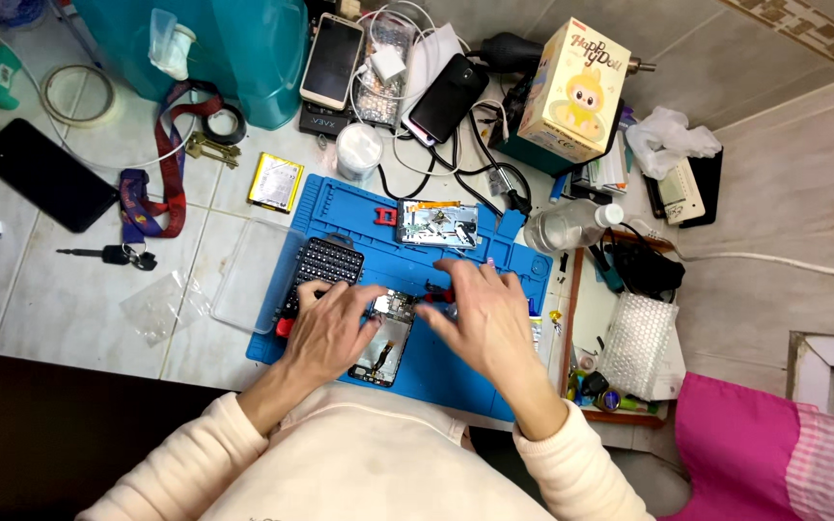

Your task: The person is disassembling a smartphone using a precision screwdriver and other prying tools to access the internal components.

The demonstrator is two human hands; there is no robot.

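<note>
An opened phone [385, 349] with bare circuit parts lies on a blue work mat [456, 371]. My left hand [328, 330] rests on the phone's left side, fingers pressing its top edge. My right hand [483, 316] grips a small screwdriver [433, 303] with a red and blue handle, its tip pointing left at the phone's upper part. A black tray of screwdriver bits [323, 265] sits just above my left hand. A removed metal phone frame [437, 223] lies at the mat's far edge.
Two phones [331, 60] [447, 96] and tangled cables lie at the back, next to a yellow carton [574, 92] and a teal container [243, 48]. A clear bottle [569, 226], bubble wrap [637, 344], a black phone [45, 174], keys with lanyard [161, 183] surround the mat.
</note>
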